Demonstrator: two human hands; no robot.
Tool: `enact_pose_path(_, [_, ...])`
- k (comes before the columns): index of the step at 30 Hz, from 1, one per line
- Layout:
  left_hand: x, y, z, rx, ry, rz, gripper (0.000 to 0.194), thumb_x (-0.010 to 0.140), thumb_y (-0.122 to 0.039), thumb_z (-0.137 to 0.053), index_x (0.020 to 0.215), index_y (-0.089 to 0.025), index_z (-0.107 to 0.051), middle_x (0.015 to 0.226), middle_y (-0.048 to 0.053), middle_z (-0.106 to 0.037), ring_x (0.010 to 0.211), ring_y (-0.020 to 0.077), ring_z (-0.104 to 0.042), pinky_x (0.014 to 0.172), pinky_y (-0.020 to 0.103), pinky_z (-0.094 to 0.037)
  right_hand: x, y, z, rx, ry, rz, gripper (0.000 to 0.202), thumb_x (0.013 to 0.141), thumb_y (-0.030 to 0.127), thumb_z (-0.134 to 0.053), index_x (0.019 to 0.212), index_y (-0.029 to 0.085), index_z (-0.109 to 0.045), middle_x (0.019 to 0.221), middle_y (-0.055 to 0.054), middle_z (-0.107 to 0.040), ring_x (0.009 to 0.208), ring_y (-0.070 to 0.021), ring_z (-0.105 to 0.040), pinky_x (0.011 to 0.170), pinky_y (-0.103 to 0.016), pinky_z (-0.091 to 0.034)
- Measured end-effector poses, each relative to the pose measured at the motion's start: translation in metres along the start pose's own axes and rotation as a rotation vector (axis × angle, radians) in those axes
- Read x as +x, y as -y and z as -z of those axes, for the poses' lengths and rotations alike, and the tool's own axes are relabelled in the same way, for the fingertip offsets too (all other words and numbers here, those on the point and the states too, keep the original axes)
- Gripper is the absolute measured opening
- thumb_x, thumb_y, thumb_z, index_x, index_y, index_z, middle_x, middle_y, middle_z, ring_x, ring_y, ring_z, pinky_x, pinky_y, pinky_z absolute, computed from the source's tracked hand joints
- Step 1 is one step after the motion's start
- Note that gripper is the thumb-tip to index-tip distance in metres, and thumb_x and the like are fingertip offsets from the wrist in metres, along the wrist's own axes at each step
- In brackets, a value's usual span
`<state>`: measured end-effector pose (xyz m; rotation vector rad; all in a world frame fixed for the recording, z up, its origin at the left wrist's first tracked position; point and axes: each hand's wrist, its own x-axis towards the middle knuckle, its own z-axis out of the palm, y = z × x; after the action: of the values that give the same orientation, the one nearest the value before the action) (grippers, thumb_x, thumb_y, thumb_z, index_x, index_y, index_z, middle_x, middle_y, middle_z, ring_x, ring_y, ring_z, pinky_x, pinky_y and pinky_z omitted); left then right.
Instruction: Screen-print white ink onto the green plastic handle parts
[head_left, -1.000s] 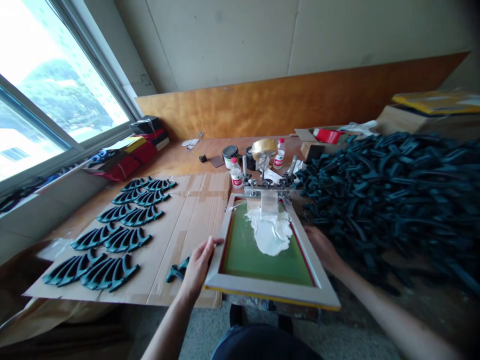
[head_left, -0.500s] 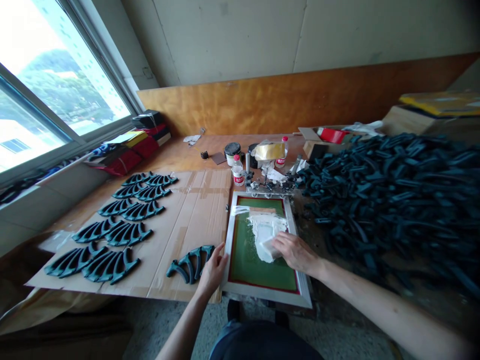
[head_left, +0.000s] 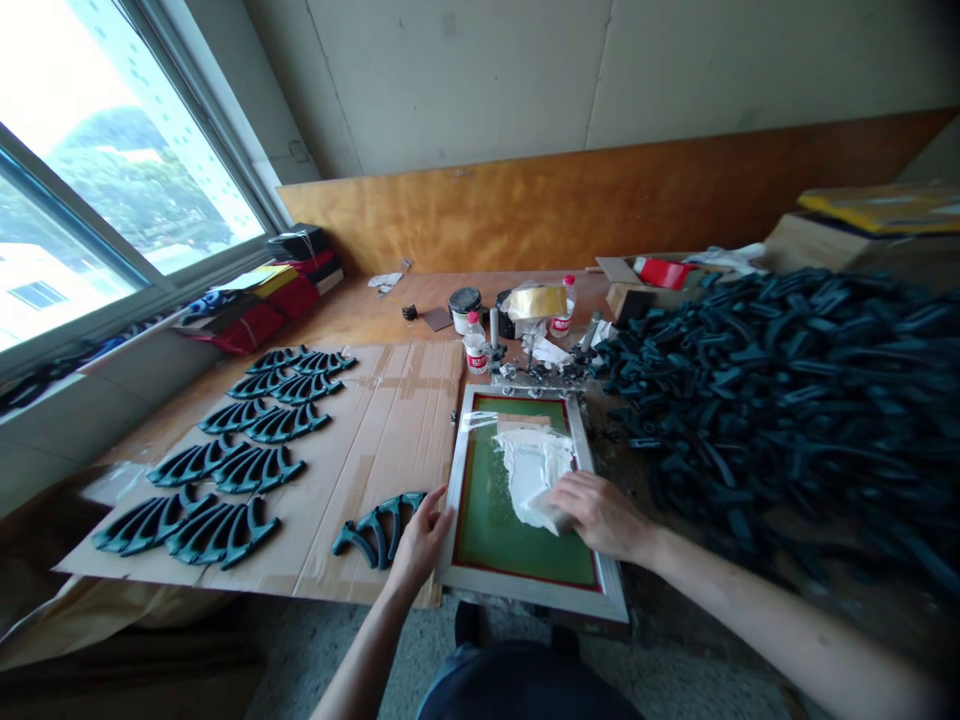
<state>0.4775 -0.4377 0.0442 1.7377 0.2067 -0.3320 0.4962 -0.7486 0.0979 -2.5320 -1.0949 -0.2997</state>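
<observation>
A screen printing frame [head_left: 536,590] with a silver border and green mesh lies in front of me. My left hand [head_left: 424,538] grips its left border, thumb and fingers at the edge. Over the mesh, my right hand [head_left: 604,512] is closed on a pale squeegee [head_left: 550,510], tilted at the lower end of a smear of white ink [head_left: 525,462]. Its lower face is partly covered with ink. Close by my left hand, a dark green curved part with several ribs [head_left: 380,530] lies on the cardboard sheet [head_left: 367,415].
Rows of curved dark parts [head_left: 259,468] lie on the cardboard at left. A large heap of dark parts [head_left: 772,390] fills the right. Behind the frame stand a metal hinge clamp [head_left: 536,380], bottles [head_left: 475,345], an ink tub [head_left: 465,308] and a tape roll [head_left: 538,303].
My right hand has drawn the squeegee slightly down and to the right, lengthening the white smear. The frame's near end has shifted slightly, and my left hand stays at its left border.
</observation>
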Motion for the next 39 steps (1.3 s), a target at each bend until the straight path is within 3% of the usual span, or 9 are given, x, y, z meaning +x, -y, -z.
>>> enact_pose_path(7, [-0.016, -0.066, 0.013, -0.142, 0.048, 0.029, 0.078, 0.072, -0.059, -0.066, 0.135, -0.016, -0.048, 0.068, -0.001, -0.065, 0.06, 0.0143, -0.061, 0.053, 0.022, -0.043, 0.082, -0.045, 0.056, -0.118, -0.045, -0.41, 0.064, 0.078, 0.031, -0.073, 0.138, 0.031, -0.047, 0.098, -0.003, -0.068, 0.083, -0.0204, -0.063, 0.071, -0.029, -0.047])
enact_pose_path(12, [-0.008, -0.144, 0.016, -0.27, -0.086, -0.201, 0.056, 0.08, -0.063, -0.053, 0.101, -0.013, -0.069, 0.07, 0.002, -0.066, 0.06, 0.013, -0.058, 0.051, 0.021, -0.042, 0.057, -0.091, 0.083, -0.051, -0.375, -0.631, 0.036, 0.091, 0.038, -0.052, 0.121, 0.021, -0.06, 0.087, -0.004, -0.067, 0.075, -0.0192, -0.062, 0.066, -0.028, -0.045])
enact_pose_path(20, [0.04, -0.237, -0.003, -0.452, -0.153, -0.483, 0.052, 0.085, -0.062, -0.047, 0.101, -0.015, -0.063, 0.083, 0.007, -0.07, 0.083, 0.0181, -0.067, 0.068, 0.027, -0.051, -0.019, -0.053, -0.02, -0.044, 0.012, -0.627, 0.026, 0.082, 0.043, -0.064, 0.075, 0.018, -0.06, 0.087, -0.008, -0.063, 0.086, -0.0242, -0.059, 0.076, -0.032, -0.044])
enact_pose_path(23, [0.026, -0.202, -0.022, -0.494, -0.206, -0.419, 0.053, 0.084, -0.061, -0.049, 0.111, -0.017, -0.06, 0.091, 0.008, -0.072, 0.083, 0.0173, -0.067, 0.068, 0.026, -0.051, -0.015, -0.024, -0.037, -0.092, 0.118, -0.679, 0.013, 0.086, 0.027, -0.061, 0.079, 0.017, -0.057, 0.086, -0.009, -0.063, 0.084, -0.0228, -0.06, 0.073, -0.03, -0.042])
enact_pose_path(26, [-0.008, -0.132, -0.055, -0.365, 0.148, 0.044, 0.062, 0.075, -0.065, -0.06, 0.105, -0.011, -0.065, 0.098, 0.017, -0.072, 0.086, 0.0253, -0.069, 0.065, 0.031, -0.053, -0.002, 0.015, -0.039, -0.072, -0.001, -0.75, 0.009, 0.093, 0.023, -0.051, 0.086, 0.017, -0.054, 0.081, -0.007, -0.062, 0.078, -0.0207, -0.06, 0.069, -0.029, -0.042])
enact_pose_path(28, [-0.032, -0.087, -0.077, -0.388, 0.275, 0.293, 0.059, 0.073, -0.064, -0.064, 0.107, -0.015, -0.065, 0.109, 0.017, -0.07, 0.097, 0.0289, -0.067, 0.07, 0.035, -0.054, 0.007, 0.047, -0.041, -0.058, -0.138, -0.65, 0.008, 0.093, 0.023, -0.05, 0.088, 0.018, -0.053, 0.085, -0.007, -0.062, 0.084, -0.022, -0.059, 0.073, -0.031, -0.044])
enact_pose_path(31, [-0.051, -0.044, -0.087, -0.59, 0.124, 0.333, 0.047, 0.074, -0.058, -0.066, 0.096, -0.016, -0.065, 0.1, 0.013, -0.072, 0.091, 0.0249, -0.069, 0.07, 0.032, -0.055, 0.015, 0.069, -0.037, 0.043, -0.14, -0.308, 0.004, 0.091, 0.019, -0.051, 0.091, 0.02, -0.055, 0.092, -0.006, -0.061, 0.091, -0.0216, -0.056, 0.082, -0.034, -0.045])
enact_pose_path(34, [-0.049, -0.019, -0.05, -0.598, -0.123, 0.322, 0.042, 0.073, -0.051, -0.071, 0.093, -0.015, -0.063, 0.1, 0.012, -0.071, 0.077, 0.0214, -0.071, 0.058, 0.026, -0.054, 0.002, 0.023, -0.015, -0.01, -0.127, -0.249, 0.022, 0.09, 0.011, -0.044, 0.102, 0.022, -0.059, 0.102, -0.006, -0.062, 0.1, -0.0214, -0.055, 0.088, -0.035, -0.046])
enact_pose_path(39, [-0.048, 0.036, 0.057, -0.268, -0.611, 0.366, 0.03, 0.087, -0.047, -0.051, 0.088, -0.017, -0.055, 0.091, 0.01, -0.071, 0.069, 0.0191, -0.072, 0.057, 0.027, -0.055, -0.065, -0.138, 0.006, -0.562, -0.002, -0.633, 0.032, 0.072, 0.005, -0.059, 0.103, 0.01, -0.065, 0.101, -0.019, -0.059, 0.104, -0.0321, -0.05, 0.084, -0.042, -0.045])
